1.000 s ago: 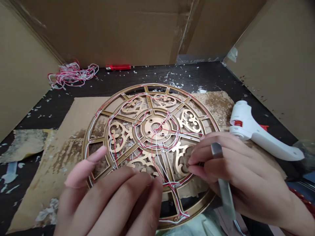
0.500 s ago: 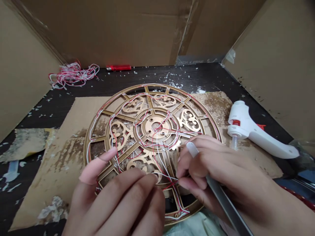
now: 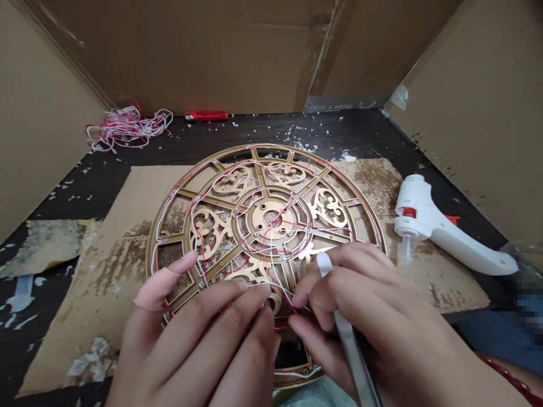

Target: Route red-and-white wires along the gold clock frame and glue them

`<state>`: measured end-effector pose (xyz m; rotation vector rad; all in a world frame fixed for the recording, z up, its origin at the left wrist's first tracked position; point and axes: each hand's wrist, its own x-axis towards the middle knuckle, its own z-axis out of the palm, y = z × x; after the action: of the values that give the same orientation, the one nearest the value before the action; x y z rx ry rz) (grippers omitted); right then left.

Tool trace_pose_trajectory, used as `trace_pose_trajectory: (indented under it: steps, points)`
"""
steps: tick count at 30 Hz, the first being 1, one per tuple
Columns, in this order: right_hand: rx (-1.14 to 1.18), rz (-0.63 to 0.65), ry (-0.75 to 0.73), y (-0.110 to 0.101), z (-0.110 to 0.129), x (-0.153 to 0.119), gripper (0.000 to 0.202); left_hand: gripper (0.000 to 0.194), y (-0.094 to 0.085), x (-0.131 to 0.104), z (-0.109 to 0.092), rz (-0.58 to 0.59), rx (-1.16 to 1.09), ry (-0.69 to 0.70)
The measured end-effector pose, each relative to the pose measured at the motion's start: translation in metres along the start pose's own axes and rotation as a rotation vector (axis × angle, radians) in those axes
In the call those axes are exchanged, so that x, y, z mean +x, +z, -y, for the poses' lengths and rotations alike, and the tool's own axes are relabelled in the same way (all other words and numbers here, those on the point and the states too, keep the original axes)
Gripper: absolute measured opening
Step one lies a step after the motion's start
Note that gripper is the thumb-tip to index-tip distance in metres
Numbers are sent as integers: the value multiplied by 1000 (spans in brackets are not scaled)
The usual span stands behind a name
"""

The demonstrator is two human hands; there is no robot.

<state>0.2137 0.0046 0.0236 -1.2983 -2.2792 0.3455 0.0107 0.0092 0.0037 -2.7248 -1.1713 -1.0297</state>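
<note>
A round golden openwork frame [image 3: 218,263], with spokes, rings and scroll ornaments, lies under both hands. Thin red and white wires [image 3: 274,265] run along its rings and across its middle. My left hand [image 3: 203,345], closed in a pinch over the near part, grips a white wire; a pale pink cover sits on one finger. Just to its right, my right hand [image 3: 365,305] holds metal tweezers [image 3: 350,339] slanting through the fingers, rounded end up. Its thumb and forefinger meet around the red and white wires. The fingertips partly hide the wire ends.
A white glue gun [image 3: 449,232] stands nozzle down at the right. Stained cardboard [image 3: 123,209] lies beneath the frame. Behind are a tangled wire bundle [image 3: 127,129] and a red lighter [image 3: 207,116]. Cardboard walls [image 3: 203,56] enclose the dark table; glue scraps [image 3: 93,359] lie front left.
My right hand has moved left, closer to my left hand, and the tweezers have turned more upright. The wires between the hands have shifted with them.
</note>
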Motion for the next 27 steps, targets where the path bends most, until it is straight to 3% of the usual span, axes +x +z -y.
trace_pose_trajectory:
  steps: [18, 27]
  points:
    - [-17, -71, 34, 6, 12, 9, 17, 10, -1, 5, -3, -12, -27, -22]
    - [315, 37, 248, 2, 11, 14, 15, 15, -2, 10, -2, -32, -38, 12]
